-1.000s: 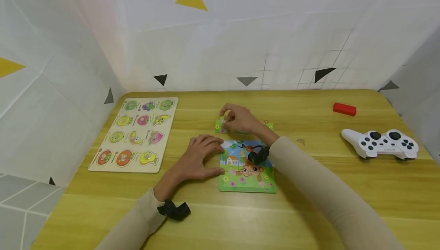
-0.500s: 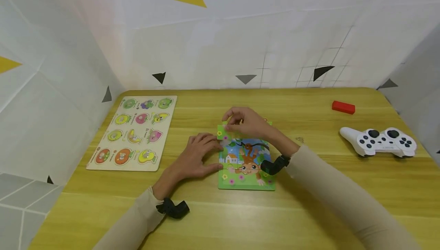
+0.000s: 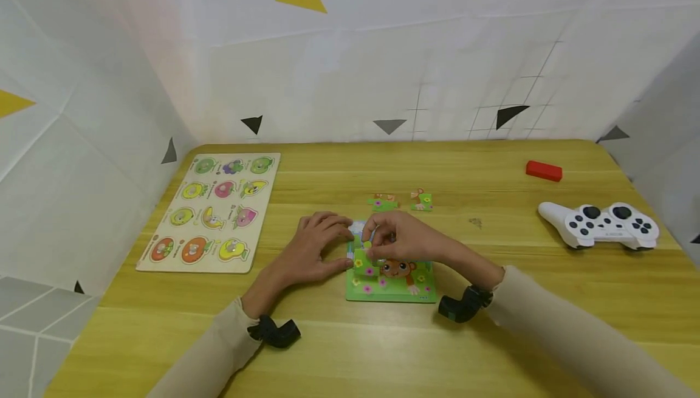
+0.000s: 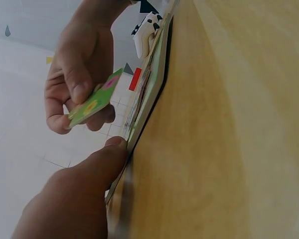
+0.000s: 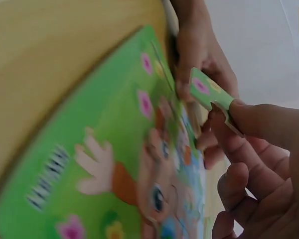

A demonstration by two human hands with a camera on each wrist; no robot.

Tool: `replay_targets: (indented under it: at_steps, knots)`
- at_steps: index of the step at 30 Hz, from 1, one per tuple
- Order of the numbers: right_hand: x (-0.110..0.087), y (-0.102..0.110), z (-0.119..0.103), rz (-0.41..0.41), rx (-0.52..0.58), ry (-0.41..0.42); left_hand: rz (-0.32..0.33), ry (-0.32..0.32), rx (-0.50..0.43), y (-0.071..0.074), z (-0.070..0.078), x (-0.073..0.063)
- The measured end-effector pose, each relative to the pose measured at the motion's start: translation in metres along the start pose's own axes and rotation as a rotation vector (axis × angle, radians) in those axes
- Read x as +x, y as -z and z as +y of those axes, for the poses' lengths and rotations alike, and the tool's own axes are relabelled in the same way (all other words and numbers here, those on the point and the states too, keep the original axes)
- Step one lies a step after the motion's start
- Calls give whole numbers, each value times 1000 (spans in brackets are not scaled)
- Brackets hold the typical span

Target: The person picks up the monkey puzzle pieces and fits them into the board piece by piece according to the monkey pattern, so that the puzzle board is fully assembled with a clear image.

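Observation:
My right hand (image 3: pixel 410 239) pinches a green jigsaw piece (image 3: pixel 361 264) between thumb and fingers, above the monkey puzzle board (image 3: pixel 358 296). Yellow and pink flowers mark this piece; the left wrist view shows it tilted and raised off the board. My left hand (image 3: pixel 312 255) rests at the board's left side, its thumb (image 4: pixel 109 154) touching the edge. The board's picture has a monkey's face, flowers and a green border; my right hand covers much of its upper part. Just beyond the board lie two loose jigsaw pieces, a left piece (image 3: pixel 384 205) and a right piece (image 3: pixel 422 202).
A wooden fruit puzzle board (image 3: pixel 210 209) lies at the table's left. To the right are a white game controller (image 3: pixel 598 226) and a small red block (image 3: pixel 544 171). A white patterned sheet (image 3: pixel 339 64) hangs behind the wooden table (image 3: pixel 328 343).
My right hand has lifted the flowered jigsaw piece from behind the board and brought it nearer, over the picture. The two other loose pieces now show. My left hand has stayed put.

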State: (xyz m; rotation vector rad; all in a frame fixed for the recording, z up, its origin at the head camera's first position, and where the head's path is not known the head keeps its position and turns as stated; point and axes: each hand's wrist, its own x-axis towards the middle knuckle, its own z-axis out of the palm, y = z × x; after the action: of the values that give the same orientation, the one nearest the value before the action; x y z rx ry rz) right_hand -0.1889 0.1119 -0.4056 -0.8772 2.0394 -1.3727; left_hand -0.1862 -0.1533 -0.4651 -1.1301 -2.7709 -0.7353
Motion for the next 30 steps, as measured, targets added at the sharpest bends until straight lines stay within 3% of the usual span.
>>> replay_targets:
  at_steps: [4, 8, 21, 26, 30]
  knots:
    - [-3, -9, 2, -26, 34, -62, 5, 2, -11, 1, 1, -1]
    - [-3, -15, 7, -13, -47, -72, 8, 0, -14, 1, 1, -1]
    - [-3, -27, 6, 75, -478, 56, 11, -20, -18, 0, 0, 0]
    - [-4, -30, 5, 87, -569, 56, 12, -27, -18, 1, 0, 0]
    - [-5, -32, 5, 88, -643, 129, 8, -25, -17, 1, -1, -1]
